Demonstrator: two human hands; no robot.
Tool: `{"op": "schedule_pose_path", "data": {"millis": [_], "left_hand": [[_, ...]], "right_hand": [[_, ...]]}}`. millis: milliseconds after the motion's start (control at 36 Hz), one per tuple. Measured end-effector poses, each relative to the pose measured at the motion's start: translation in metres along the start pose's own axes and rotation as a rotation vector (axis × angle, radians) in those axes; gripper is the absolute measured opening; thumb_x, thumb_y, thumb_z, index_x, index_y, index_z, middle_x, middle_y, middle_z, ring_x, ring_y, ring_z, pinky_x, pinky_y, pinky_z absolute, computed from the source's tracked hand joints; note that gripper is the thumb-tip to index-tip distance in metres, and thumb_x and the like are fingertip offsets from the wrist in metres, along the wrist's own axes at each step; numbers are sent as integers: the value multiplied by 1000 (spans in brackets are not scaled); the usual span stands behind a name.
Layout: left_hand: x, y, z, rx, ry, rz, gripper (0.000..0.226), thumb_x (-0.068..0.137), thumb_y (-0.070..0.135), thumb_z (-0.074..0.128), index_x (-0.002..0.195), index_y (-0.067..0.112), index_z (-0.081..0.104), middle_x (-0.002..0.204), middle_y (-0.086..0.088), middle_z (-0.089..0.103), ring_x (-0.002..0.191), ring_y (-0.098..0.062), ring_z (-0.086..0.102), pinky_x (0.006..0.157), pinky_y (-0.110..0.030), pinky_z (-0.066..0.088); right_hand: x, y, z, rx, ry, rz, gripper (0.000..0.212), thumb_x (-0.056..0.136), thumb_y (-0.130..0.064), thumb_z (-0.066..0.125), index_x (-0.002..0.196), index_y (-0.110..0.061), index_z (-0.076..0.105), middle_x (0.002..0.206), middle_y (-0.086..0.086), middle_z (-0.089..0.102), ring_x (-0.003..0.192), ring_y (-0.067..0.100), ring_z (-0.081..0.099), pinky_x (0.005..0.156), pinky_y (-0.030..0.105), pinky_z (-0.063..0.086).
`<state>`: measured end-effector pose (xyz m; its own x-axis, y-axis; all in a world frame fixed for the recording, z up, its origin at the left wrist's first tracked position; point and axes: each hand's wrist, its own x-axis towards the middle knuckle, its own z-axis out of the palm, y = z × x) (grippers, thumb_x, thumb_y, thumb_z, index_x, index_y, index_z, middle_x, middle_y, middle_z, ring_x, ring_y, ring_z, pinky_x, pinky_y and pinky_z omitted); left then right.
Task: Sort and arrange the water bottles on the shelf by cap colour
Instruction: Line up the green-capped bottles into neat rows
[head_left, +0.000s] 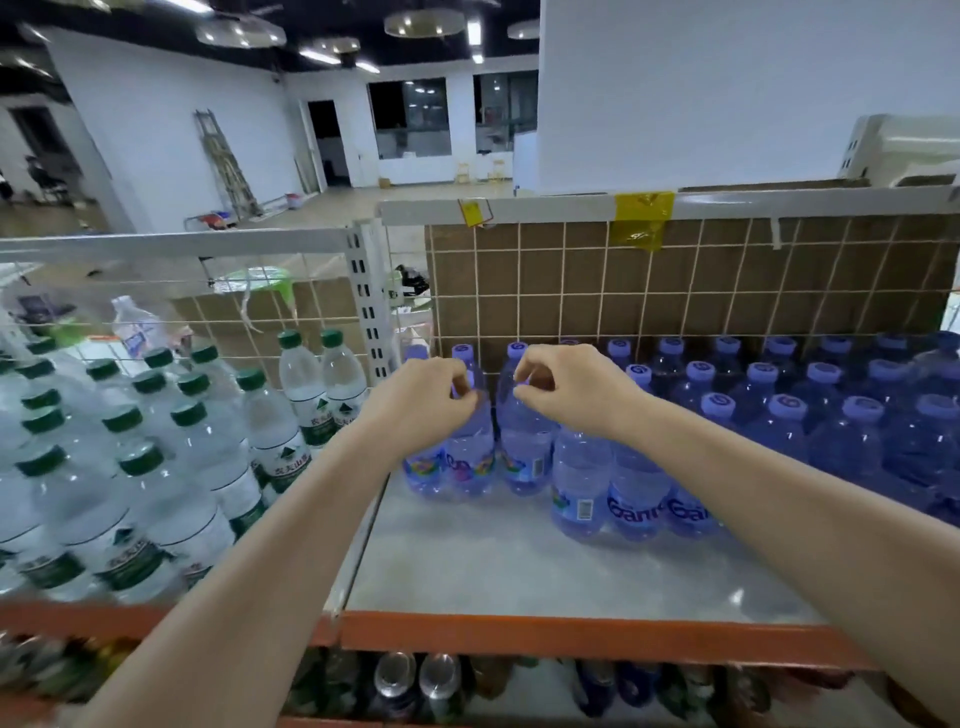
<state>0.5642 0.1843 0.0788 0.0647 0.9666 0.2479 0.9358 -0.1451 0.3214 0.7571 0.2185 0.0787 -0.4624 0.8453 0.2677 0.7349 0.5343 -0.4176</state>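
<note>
Both my hands reach over the right shelf section. My left hand (423, 397) pinches the cap of a blue-capped bottle (470, 457) standing at the left end of the blue rows. My right hand (566, 384) pinches the cap of the neighbouring blue-capped bottle (524, 452). Both bottles stand upright on the grey shelf board (493, 566). Several more blue-capped bottles (779, 415) fill the right and back of this section. Green-capped clear bottles (171, 441) crowd the left section.
A white slotted upright (371, 312) and wire mesh divide the two sections. Brown cardboard (675, 280) backs the right section behind a wire grid. An orange front rail (519, 631) edges the shelf. Bare board lies in front of the blue bottles. More bottles sit on the shelf below.
</note>
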Motion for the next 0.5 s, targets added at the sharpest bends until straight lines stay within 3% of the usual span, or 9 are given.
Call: {"op": "schedule_pose_path", "data": {"millis": [222, 389, 500], "left_hand": [[-41, -53, -35, 18, -29, -50, 19, 89, 34, 54, 75, 22, 55, 82, 0, 64, 79, -23, 61, 67, -31, 49], [-73, -113, -74, 6, -15, -36, 22, 90, 37, 53, 86, 17, 61, 80, 0, 64, 73, -21, 62, 70, -35, 55], [-85, -153, -97, 52, 0, -14, 20, 92, 37, 53, 86, 19, 60, 77, 3, 61, 68, -16, 58, 56, -27, 43]], "right_hand": [[11, -57, 38, 0, -32, -3, 10, 89, -31, 60, 95, -24, 61, 87, -10, 62, 87, 17, 62, 82, 37, 52], [19, -122, 73, 2, -9, -24, 15, 90, -26, 61, 101, -17, 64, 86, -8, 61, 88, 16, 62, 83, 32, 49], [30, -158, 92, -15, 11, -14, 17, 88, -28, 61, 101, -17, 65, 93, -1, 69, 91, 20, 64, 85, 38, 52]]}}
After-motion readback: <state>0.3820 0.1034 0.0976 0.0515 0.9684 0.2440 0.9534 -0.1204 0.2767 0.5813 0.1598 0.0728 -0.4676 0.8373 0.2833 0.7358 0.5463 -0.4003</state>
